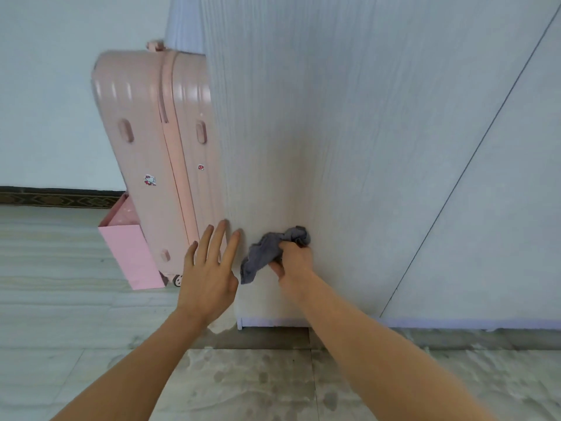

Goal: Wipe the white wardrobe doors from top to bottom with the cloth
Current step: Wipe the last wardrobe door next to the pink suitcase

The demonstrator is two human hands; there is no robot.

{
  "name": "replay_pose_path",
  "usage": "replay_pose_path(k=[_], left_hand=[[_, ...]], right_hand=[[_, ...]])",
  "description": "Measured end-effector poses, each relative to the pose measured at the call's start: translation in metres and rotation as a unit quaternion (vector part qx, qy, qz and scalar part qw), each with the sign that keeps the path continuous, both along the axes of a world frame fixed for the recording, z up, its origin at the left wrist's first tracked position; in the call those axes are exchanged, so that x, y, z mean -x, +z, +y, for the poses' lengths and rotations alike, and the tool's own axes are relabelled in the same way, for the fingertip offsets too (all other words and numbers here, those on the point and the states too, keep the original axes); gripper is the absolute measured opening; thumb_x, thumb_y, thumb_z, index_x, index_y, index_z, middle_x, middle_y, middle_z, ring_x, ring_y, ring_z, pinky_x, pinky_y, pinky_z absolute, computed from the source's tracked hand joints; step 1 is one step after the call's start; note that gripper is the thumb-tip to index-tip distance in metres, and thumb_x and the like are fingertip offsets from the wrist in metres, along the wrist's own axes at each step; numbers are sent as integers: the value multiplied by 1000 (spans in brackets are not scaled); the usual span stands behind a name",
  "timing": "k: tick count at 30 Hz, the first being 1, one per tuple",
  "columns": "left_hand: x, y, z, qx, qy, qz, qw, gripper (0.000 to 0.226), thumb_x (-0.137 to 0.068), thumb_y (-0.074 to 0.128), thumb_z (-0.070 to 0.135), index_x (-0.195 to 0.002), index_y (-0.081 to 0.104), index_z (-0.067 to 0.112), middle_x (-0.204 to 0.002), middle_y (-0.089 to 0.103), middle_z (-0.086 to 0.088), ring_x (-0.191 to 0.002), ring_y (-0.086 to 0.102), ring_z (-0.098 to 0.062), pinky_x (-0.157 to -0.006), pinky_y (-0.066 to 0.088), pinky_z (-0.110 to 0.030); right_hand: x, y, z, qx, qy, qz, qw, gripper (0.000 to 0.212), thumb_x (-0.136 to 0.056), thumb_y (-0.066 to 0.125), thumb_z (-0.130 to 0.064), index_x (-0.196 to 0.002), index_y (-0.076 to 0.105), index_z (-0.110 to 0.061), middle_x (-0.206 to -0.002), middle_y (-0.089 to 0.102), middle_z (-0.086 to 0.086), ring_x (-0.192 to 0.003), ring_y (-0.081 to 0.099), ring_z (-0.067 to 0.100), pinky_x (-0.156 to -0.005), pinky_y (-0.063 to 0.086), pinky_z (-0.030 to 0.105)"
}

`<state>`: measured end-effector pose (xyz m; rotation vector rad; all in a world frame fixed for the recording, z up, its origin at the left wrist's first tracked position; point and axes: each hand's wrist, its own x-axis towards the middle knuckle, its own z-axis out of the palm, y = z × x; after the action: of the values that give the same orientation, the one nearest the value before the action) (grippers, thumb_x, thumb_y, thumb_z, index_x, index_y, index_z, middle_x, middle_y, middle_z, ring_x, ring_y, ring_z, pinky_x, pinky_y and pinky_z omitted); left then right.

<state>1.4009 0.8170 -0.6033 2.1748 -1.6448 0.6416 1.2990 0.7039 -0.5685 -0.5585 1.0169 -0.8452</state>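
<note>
A white wood-grain wardrobe door (334, 117) fills the middle and right of the view, with a thin dark seam running diagonally to a second door (501, 208). My right hand (294, 259) grips a crumpled grey cloth (267, 253) and presses it against the door low down, near the bottom edge. My left hand (209, 268) is flat with its fingers spread, the fingertips touching the door's left edge just beside the cloth.
A pink hard-shell suitcase (151, 141) with stickers stands left of the wardrobe, against its side. A pink open box (130, 253) sits on the floor in front of it. Pale tiled floor (76, 314) lies below, with a damp patch near the wardrobe base.
</note>
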Motion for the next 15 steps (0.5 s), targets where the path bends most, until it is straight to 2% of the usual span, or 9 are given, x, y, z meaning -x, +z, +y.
replay_pose_path(k=[1,3,5,7,8,9,11,13,15], left_hand=[[0,6,0,6,0,7,1000,90,-60,79,10,-139,35,8,-144,38,-23,-129,36,-43,-93,42,-58],[1,26,-1,23,-8,10,1000,89,-62,78,8,-139,35,8,-144,37,-23,-129,37,-43,-92,43,-57],[0,42,-4,36,-16,-1,999,86,-63,75,7,-140,35,8,-144,37,-23,-129,36,-43,-92,43,-57],[3,58,-9,48,-23,-9,999,86,-64,74,7,-140,35,7,-145,35,-23,-131,33,-41,-92,43,-58],[6,68,-13,57,-27,-8,998,86,-63,74,6,-140,35,7,-145,35,-23,-131,31,-40,-92,44,-58],[9,75,-15,65,-30,-6,997,87,-62,73,6,-140,34,7,-145,34,-23,-132,29,-39,-91,44,-57],[13,92,-21,84,-39,-8,996,88,-60,72,3,-139,34,7,-145,33,-22,-133,28,-38,-90,45,-55],[17,106,-25,100,-42,-1,994,86,-61,71,2,-139,35,7,-145,33,-23,-133,27,-37,-89,46,-53],[17,121,-24,114,-37,34,992,83,-64,70,1,-138,35,6,-145,33,-24,-132,30,-39,-87,46,-54]], right_hand=[[3,9,-1,11,-11,-1,1000,30,-93,43,8,-121,52,4,-122,55,26,-116,53,36,-103,40,46],[14,34,-3,60,-36,-8,998,19,-90,45,11,-97,57,-1,-105,58,20,-102,56,33,-99,43,49],[25,54,-11,132,-74,2,988,19,-87,45,10,-79,50,-6,-88,56,12,-90,55,28,-91,48,50],[41,80,-16,196,-109,65,972,10,-89,48,0,-87,43,-8,-77,49,4,-77,54,23,-76,50,40],[49,95,-20,220,-129,92,963,12,-90,49,-5,-94,38,-9,-76,46,2,-73,51,18,-71,47,34],[56,108,-23,239,-146,109,954,16,-92,49,-9,-99,35,-11,-79,45,-1,-73,49,16,-71,43,32],[67,134,-26,289,-180,138,930,21,-95,48,-15,-111,36,-14,-97,52,1,-88,53,20,-80,43,32],[70,148,-26,362,-202,213,884,35,-96,47,-18,-130,37,-18,-120,53,4,-106,55,24,-89,43,34],[65,145,-20,459,-180,319,810,45,-96,46,-18,-140,34,-21,-128,48,6,-105,55,26,-81,42,34]])
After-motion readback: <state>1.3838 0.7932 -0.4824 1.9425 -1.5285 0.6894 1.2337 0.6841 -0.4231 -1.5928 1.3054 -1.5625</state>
